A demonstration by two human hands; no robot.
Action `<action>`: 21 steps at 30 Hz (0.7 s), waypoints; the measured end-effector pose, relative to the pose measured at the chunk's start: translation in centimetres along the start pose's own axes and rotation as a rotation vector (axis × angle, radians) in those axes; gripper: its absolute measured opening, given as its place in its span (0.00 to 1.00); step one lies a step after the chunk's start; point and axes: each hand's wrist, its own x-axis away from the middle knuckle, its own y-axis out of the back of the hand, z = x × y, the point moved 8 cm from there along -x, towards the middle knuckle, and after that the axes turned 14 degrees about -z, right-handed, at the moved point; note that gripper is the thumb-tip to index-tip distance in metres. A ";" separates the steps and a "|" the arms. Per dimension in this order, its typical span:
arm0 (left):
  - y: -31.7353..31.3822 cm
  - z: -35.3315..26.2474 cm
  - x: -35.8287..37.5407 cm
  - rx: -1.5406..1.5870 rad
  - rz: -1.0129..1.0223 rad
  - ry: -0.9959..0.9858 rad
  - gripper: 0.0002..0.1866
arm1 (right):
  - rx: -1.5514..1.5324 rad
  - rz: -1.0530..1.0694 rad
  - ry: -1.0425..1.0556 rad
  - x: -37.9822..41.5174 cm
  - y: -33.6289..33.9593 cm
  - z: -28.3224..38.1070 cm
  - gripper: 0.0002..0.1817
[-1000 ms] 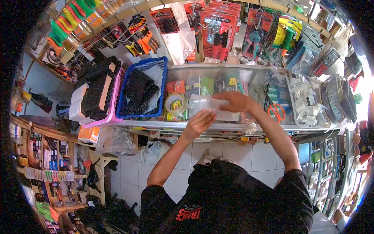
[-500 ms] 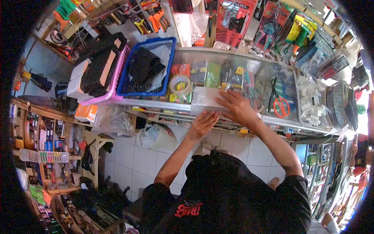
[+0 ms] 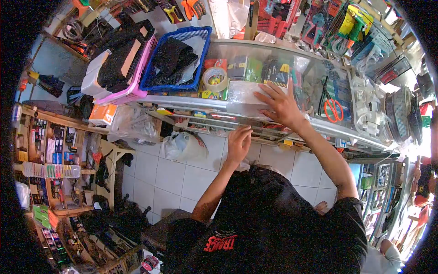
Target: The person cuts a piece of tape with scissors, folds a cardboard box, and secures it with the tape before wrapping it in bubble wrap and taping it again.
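A pale, plastic-wrapped flat packet (image 3: 244, 95) lies at the front edge of the glass counter. My right hand (image 3: 280, 106) rests on its right part with the fingers spread. Below the counter's front edge is my left hand (image 3: 239, 142), apart from the packet, its fingers curled together; whether something small is between them cannot be made out. Behind the packet's left end stands a roll of tape (image 3: 215, 79). Scissors with orange handles (image 3: 333, 110) lie on the glass to the right of my right hand.
A blue basket (image 3: 206, 50) and a pink basket (image 3: 132, 91) with black items stand at the left of the counter (image 3: 182, 101). Tools hang along the back. Plastic bags (image 3: 183, 145) sit on the tiled floor. Shelves of goods (image 3: 57, 171) fill the left side.
My left hand has come off the packet's front edge and drawn back slightly. My right hand stays on the packet, its fingers more spread. The whole view has shifted a little.
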 end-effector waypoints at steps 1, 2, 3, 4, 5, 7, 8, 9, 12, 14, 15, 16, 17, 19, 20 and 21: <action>0.5 0.4 0.1 0.003 0.003 0.068 0.10 | 0.005 0.004 0.004 -0.1 0.1 0.0 0.37; 1.1 0.5 0.1 0.022 -0.021 0.091 0.10 | 0.017 0.014 0.007 -0.2 0.2 0.0 0.38; 1.9 0.7 0.1 0.041 -0.044 0.113 0.10 | 0.028 0.024 0.009 -0.6 0.5 0.0 0.38; 2.6 0.9 0.1 0.059 -0.066 0.134 0.10 | 0.040 0.032 0.011 -0.8 0.8 0.1 0.39; 3.3 1.1 -0.1 0.075 -0.083 0.153 0.10 | 0.038 0.043 0.012 -1.2 1.1 0.3 0.40; 5.1 0.8 -1.0 0.031 -0.104 0.170 0.09 | 0.038 0.064 0.013 -1.7 1.6 0.5 0.41; 6.0 0.7 -1.7 0.010 -0.116 0.178 0.09 | 0.024 0.063 0.009 -1.8 1.7 0.5 0.41; 6.8 0.6 -2.4 0.038 -0.158 0.158 0.09 | 0.008 0.062 0.005 -1.8 1.8 0.6 0.41; 9.4 0.7 -5.3 -0.008 -0.246 0.108 0.08 | -0.042 0.051 -0.028 -2.2 2.7 1.0 0.41; 10.8 -0.4 -8.2 -0.001 -0.287 0.018 0.09 | -0.065 0.037 -0.047 -2.4 3.3 1.2 0.40; 11.2 -0.6 -9.5 -0.014 -0.294 0.006 0.10 | -0.070 0.025 -0.051 -2.4 3.5 1.0 0.40; 11.5 -0.4 -10.8 -0.025 -0.301 -0.006 0.10 | -0.074 0.013 -0.055 -2.4 3.7 0.9 0.39; 11.3 0.3 -11.9 -0.074 -0.257 -0.068 0.15 | -0.093 -0.003 -0.073 -2.4 4.1 0.7 0.38; 10.2 0.5 -14.6 -0.228 -0.162 -0.076 0.17 | -0.128 -0.036 -0.111 -2.5 5.1 0.5 0.36; 9.6 0.7 -15.7 -0.304 -0.113 -0.078 0.19 | -0.143 -0.049 -0.126 -2.6 5.5 0.4 0.34; 8.7 1.1 -16.6 -0.364 -0.021 -0.092 0.22 | -0.157 -0.062 -0.142 -2.7 5.9 0.2 0.33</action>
